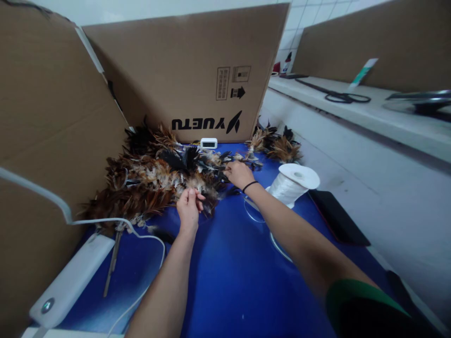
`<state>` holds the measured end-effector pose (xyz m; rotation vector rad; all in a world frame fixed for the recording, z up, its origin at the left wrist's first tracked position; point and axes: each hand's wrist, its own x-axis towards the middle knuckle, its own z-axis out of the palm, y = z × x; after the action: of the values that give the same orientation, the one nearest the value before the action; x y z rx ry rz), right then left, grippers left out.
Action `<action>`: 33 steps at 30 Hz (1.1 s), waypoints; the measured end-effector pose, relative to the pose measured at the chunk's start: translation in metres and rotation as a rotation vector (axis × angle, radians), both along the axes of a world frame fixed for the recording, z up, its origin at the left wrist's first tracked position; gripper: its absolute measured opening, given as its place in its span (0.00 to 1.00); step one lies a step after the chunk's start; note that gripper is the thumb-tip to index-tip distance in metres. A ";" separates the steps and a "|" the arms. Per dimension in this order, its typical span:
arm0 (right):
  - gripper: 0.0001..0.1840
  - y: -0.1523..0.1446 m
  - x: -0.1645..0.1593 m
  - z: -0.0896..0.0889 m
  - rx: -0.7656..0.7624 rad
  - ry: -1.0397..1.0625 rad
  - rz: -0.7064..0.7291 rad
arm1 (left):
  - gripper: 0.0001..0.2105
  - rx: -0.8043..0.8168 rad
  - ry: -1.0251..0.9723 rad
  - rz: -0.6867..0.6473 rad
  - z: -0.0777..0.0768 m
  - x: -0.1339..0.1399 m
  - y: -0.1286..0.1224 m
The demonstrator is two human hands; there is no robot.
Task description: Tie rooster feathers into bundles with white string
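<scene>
A large heap of brown, tan and black feathers spreads over the blue tabletop. My left hand is closed in a pinch at the heap's near edge, thumb pressed to the forefinger. Pale fluff shows around its fingertips, but what they hold is too small to make out. Farther right, my right hand, with a black band at the wrist, has its fingers closed on a feather at the right end of the heap. Close beyond my right forearm stands a white spool wound with shiny white ribbon or cord.
Cardboard panels wall the back and left. A small white digital counter sits behind the heap. Another feather bunch lies right. A white device and cable are left, a black phone-like slab right, scissors on the ledge.
</scene>
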<state>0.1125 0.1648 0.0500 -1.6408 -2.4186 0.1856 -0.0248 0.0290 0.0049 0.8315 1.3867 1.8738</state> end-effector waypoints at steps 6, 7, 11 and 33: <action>0.12 0.008 -0.043 0.003 0.013 0.142 0.113 | 0.17 -0.020 -0.018 -0.006 -0.002 0.000 0.000; 0.11 0.011 -0.049 0.003 -0.011 0.160 0.102 | 0.17 -0.020 -0.027 -0.010 -0.002 0.000 0.000; 0.10 0.017 -0.057 0.001 -0.062 0.275 0.035 | 0.17 -0.017 -0.092 -0.031 -0.001 -0.001 0.000; 0.13 -0.078 -0.023 0.010 -0.467 1.310 0.204 | 0.18 0.060 -0.269 -0.409 0.003 0.006 -0.002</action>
<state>0.0895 0.0870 0.0600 -0.8230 -1.4867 1.4087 -0.0192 0.0267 0.0079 0.7893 0.9203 1.6409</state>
